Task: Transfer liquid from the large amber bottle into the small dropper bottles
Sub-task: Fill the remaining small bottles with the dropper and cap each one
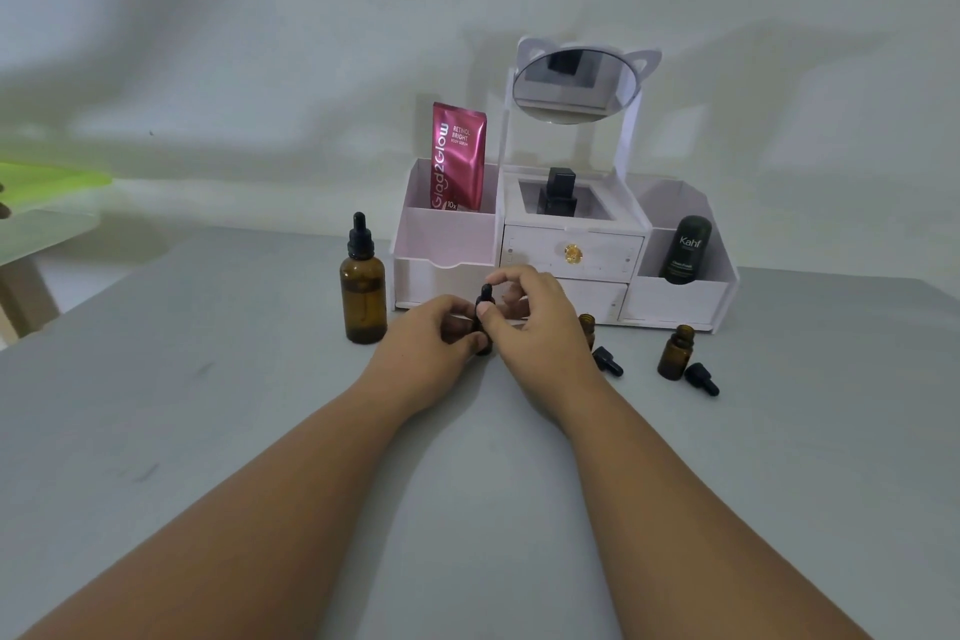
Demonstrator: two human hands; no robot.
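Head view: grey table [234, 431], both bare forearms reaching in from the near edge, hands meeting near the table's middle. Left hand [431, 333] wraps the body of a small dropper bottle [484, 322] standing on the table, fingers closed around it. Right hand [524, 312] pinches that bottle's black dropper cap [486, 293] from above with thumb and forefinger, other fingers curled loosely. Large amber bottle [363, 291] stands upright just left of the left hand, black dropper cap on, apart from it. Right of the hands: second small amber bottle [587, 325], partly hidden behind the right wrist, uncapped, loose black dropper [608, 361] lying beside it. Further right, third small amber bottle [676, 352], open, upright, its black dropper [701, 378] lying just beside. At the far edge, white organizer [571, 250] with mirror [574, 86]; pink sachet [458, 156] in its left compartment, dark Kahf container [685, 250] in its right, black bottle [558, 192] in the centre.
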